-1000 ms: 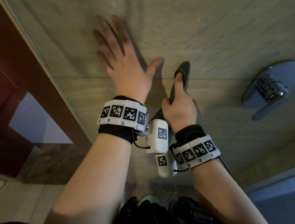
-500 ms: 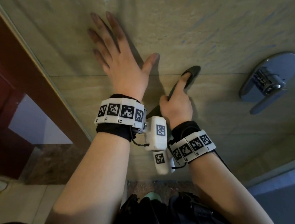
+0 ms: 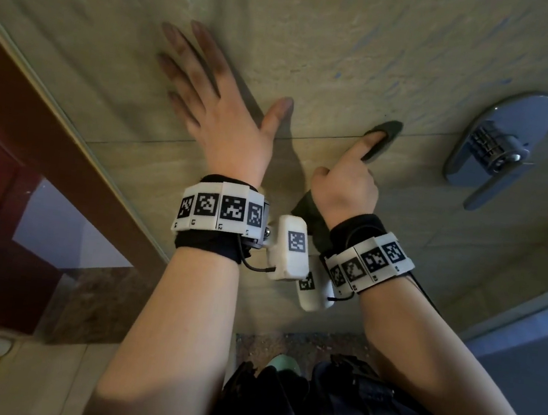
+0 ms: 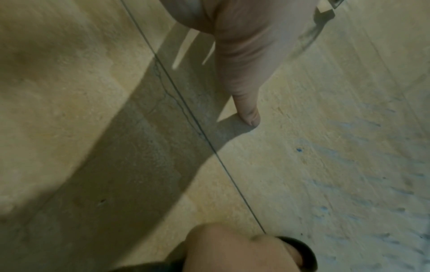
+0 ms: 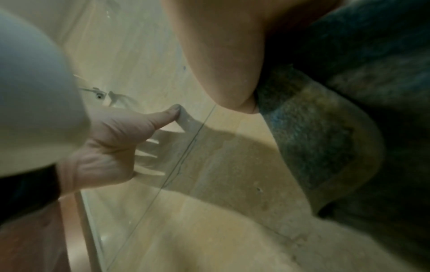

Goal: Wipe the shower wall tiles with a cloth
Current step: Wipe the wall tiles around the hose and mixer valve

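On the head view alone, a faucet handle [image 3: 498, 150] shows.

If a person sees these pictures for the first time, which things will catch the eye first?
First, the left hand spread flat on the beige wall tiles, left of centre. Beside it, the right hand presses a dark cloth along the grout line with one extended finger. At the far right, the shiny chrome shower handle stands out.

Bare forearms, black wristbands [image 3: 207, 250], white marker-tagged bracelets [image 3: 220, 212], white wrist camera pods [image 3: 290, 249], thin black cables [image 3: 256, 266]
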Motion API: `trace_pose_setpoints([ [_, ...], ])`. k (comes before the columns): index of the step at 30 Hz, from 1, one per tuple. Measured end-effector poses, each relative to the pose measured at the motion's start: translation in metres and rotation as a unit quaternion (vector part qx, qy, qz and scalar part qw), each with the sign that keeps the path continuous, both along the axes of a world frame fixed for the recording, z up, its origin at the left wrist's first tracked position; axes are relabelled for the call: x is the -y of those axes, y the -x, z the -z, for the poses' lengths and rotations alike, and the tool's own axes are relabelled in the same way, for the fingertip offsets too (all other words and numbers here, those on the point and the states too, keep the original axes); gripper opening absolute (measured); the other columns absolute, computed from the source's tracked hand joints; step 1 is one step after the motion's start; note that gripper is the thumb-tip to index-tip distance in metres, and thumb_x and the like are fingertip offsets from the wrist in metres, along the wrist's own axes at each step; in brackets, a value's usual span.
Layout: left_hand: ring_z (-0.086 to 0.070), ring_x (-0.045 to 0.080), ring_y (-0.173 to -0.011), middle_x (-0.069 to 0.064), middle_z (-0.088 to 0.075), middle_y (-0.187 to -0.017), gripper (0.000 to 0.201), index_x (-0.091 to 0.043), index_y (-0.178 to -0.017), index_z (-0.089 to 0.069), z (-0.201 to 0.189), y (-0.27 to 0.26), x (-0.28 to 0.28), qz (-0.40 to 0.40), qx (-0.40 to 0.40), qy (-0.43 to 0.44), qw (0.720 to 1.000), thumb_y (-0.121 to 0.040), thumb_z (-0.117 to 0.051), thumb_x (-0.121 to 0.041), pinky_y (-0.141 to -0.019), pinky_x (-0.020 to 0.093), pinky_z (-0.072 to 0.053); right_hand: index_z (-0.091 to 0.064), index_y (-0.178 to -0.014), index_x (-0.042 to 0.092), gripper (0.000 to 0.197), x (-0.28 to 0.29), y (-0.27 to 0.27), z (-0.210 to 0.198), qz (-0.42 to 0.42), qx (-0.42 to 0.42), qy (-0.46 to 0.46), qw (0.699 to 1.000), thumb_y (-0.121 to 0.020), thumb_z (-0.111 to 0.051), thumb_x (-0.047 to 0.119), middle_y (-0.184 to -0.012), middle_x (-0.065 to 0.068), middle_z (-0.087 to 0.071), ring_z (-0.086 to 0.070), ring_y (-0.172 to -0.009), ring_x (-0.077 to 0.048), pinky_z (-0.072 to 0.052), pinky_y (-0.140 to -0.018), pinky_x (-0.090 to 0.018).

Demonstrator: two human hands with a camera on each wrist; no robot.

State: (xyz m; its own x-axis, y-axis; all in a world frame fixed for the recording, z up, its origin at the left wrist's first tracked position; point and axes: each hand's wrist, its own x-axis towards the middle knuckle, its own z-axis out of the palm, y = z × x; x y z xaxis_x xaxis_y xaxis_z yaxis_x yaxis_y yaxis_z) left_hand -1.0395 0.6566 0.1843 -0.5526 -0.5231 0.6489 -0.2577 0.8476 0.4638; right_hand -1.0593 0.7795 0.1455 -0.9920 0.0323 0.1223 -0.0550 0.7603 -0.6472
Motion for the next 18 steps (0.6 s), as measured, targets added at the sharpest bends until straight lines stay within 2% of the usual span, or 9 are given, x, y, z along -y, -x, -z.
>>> trace_pose_setpoints([
  [3, -0.002, 0.045, -0.146, 0.027, -0.003, -0.158, 0.119, 0.000, -0.152, -0.007, -0.001, 0.000, 0.000, -0.001, 0.001, -0.002, 1.000, -0.074, -0.055, -0.076, -0.116, 0.056, -0.009, 0.019, -0.144, -0.002, 0.090, 0.012, -0.005, -0.003, -0.042, 0.001, -0.007, 0.999, -0.092, -0.050, 0.023, -0.107, -0.016, -0.064, -0.062, -0.093, -0.030, -0.048, -0.075, -0.038],
  [6, -0.002, 0.044, -0.146, 0.026, -0.003, -0.158, 0.120, -0.001, -0.153, -0.006, -0.001, 0.000, 0.000, -0.001, 0.002, -0.003, 1.000, -0.074, -0.055, -0.077, -0.117, 0.056, -0.010, 0.017, -0.147, 0.004, 0.089, 0.019, -0.010, -0.006, -0.082, -0.009, -0.028, 0.996, -0.091, -0.049, 0.023, -0.102, -0.014, -0.064, -0.062, -0.088, -0.030, -0.045, -0.070, -0.035],
  [10, -0.003, 0.044, -0.146, 0.026, -0.003, -0.159, 0.119, -0.001, -0.153, -0.006, 0.000, 0.000, 0.001, -0.004, 0.003, 0.000, 1.000, -0.074, -0.054, -0.077, -0.117, 0.056, -0.012, 0.015, -0.148, 0.008, 0.086, 0.003, -0.005, -0.015, -0.036, -0.030, -0.044, 0.998, -0.091, -0.048, 0.023, -0.104, -0.015, -0.065, -0.062, -0.089, -0.033, -0.039, -0.069, -0.034],
  [14, -0.004, 0.044, -0.146, 0.026, -0.004, -0.158, 0.118, -0.001, -0.153, -0.008, -0.001, 0.000, 0.000, -0.005, 0.001, 0.001, 1.000, -0.074, -0.055, -0.076, -0.116, 0.058, -0.013, 0.013, -0.147, 0.003, 0.085, -0.007, 0.000, -0.014, 0.023, -0.026, -0.018, 0.999, -0.089, -0.047, 0.021, -0.110, -0.017, -0.064, -0.061, -0.095, -0.035, -0.039, -0.072, -0.035],
  [18, -0.004, 0.045, -0.146, 0.027, -0.004, -0.158, 0.119, 0.000, -0.152, -0.008, -0.001, 0.000, 0.000, -0.004, 0.004, 0.003, 1.000, -0.074, -0.054, -0.077, -0.116, 0.057, -0.013, 0.015, -0.146, -0.002, 0.088, -0.002, -0.005, -0.007, 0.006, 0.005, -0.005, 1.000, -0.090, -0.050, 0.020, -0.111, -0.016, -0.064, -0.061, -0.098, -0.033, -0.042, -0.074, -0.034],
])
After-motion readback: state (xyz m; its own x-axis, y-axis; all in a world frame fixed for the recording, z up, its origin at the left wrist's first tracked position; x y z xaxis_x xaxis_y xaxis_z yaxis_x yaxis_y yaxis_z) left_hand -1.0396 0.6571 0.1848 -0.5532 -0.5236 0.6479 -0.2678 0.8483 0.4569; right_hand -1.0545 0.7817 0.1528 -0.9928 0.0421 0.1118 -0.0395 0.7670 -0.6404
